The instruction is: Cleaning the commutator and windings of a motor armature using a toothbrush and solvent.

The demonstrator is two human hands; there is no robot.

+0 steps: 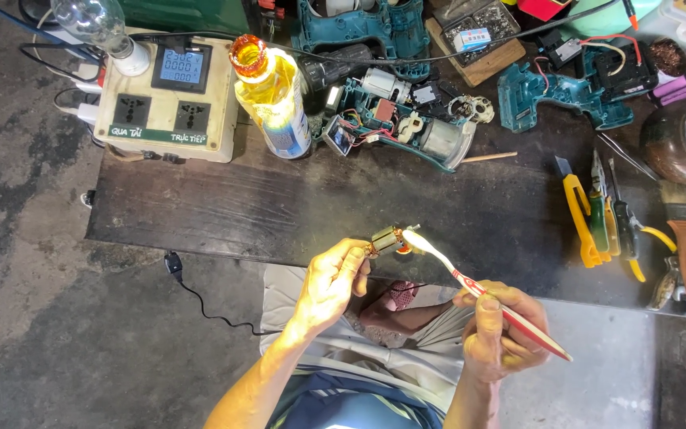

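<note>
My left hand (331, 280) holds a small motor armature (388, 239) with copper windings by its shaft, above the near edge of a dark work mat (279, 210). My right hand (502, 330) grips a red and white toothbrush (486, 294). The brush's head rests against the armature's right end. Both hands hover over my lap.
On the mat lie an opened teal power drill (395, 123), another teal drill half (553, 95), a bottle of yellow liquid (273, 95), a socket box with a blue display (167, 99) and a bulb (93, 20). At the right edge are a yellow knife (580, 218), pliers (617, 226) and a paintbrush (683, 246).
</note>
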